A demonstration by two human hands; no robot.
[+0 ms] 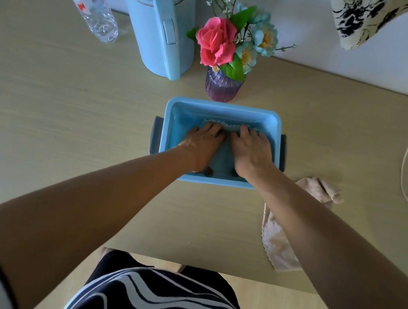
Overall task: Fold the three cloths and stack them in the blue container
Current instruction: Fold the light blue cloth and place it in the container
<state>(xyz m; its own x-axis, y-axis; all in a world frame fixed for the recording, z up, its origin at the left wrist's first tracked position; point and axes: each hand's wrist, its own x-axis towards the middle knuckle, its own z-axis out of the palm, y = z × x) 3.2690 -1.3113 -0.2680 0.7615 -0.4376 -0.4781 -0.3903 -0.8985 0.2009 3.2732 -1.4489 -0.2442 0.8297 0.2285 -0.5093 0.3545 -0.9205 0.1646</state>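
We see both hands down inside the blue container (221, 110), which sits at the middle of the worktop (68, 118). The left hand (203, 141) and the right hand (251, 148) lie side by side, palms down, fingers spread flat on a folded grey-blue cloth (222, 158) on the container floor; neither hand pinches anything that we can make out, though the thumbs are hidden beneath the palms. A pale scalloped edge shows just past the fingertips at 12 o'clock, and we cannot tell whether it belongs to this cloth or to another one under it, so we cannot say if 1 or 2 cloths are already stacked. A beige cloth (279, 245) lies unfolded and rumpled on the worktop at about 4 o'clock from the container, partly under the right forearm. We judge the step in hand to be pressing a folded cloth flat into the container. At least 1 cloth is left to do. The next move, as we read it, calls for lifting both hands out without dragging the cloth up, then reaching toward 4 o'clock for the beige cloth, spreading it on the bare worktop at 6 o'clock and folding it small enough to fit. The purple vase (222, 87) of flowers stands just beyond the container at 12 o'clock, with a kettle (161, 17) at 11 o'clock, so we would keep the hands low and near.
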